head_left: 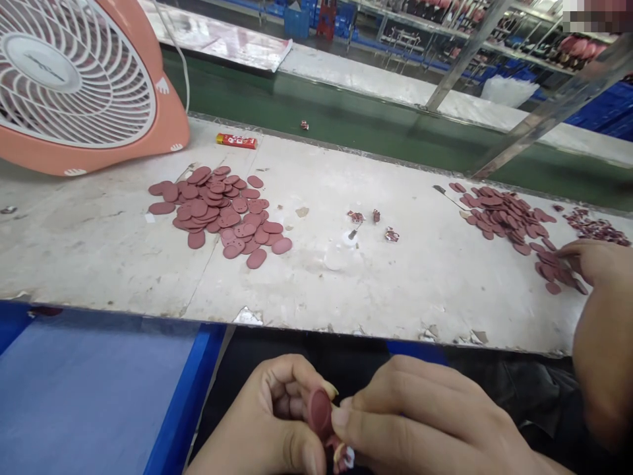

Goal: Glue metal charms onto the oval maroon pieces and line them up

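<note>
The view is taken from the head, faced forward and down; the left hand and right hand are seen close below, the table beyond, shelves farthest off.

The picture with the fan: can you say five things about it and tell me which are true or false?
1. The left hand holds a dark red oval. True.
2. The right hand is far from that oval. False: the right hand has its fingertips close up against it.
3. The fan is blue. False: the fan is orange with a white grille.
4. A left pile of ovals lies on the table. True.
5. Another person's hand touches the fan. False: the other person's hand is at the right pile of ovals.
</note>
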Tool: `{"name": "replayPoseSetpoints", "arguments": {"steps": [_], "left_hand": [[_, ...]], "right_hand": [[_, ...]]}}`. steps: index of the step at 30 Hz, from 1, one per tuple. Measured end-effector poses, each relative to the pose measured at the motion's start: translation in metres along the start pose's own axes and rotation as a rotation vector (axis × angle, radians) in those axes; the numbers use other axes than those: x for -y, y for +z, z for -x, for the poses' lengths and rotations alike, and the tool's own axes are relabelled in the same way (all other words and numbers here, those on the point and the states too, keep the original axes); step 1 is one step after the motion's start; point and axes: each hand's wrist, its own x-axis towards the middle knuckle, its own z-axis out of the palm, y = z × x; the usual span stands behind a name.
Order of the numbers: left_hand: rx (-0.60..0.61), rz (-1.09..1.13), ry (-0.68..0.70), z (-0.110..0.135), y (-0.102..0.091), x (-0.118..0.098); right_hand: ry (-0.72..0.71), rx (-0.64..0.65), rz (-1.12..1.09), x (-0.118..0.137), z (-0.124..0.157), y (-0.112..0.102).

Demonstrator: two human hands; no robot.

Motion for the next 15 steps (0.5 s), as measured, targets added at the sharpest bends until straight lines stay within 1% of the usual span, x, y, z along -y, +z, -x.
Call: {"name": "replayPoseSetpoints", "arguments": {"steps": [3,6,10,13,15], "left_hand": [[-0.021,-0.016,0.024,-0.001,0.0,0.003],[0.011,-0.014,0.06,-0.002,-0.005,0.007],[0.078,0.018,0.062,-0.004,-0.014,0.014],[0.105,0.069,0.047,-0.005,-0.02,0.017],[0.126,0.121,0.013,-0.005,-0.022,0.019]], "right_hand": [[0.08,0.12,-0.023,0.001,-0.003,-0.009],[0.145,0.119,-0.028,0.004,-0.005,-0.013],[0.151,0.099,-0.058,0.004,-0.006,-0.013],[0.153,0.067,-0.111,0.002,-0.006,-0.015],[0.162,0.069,-0.169,0.0,-0.006,-0.017]]}}
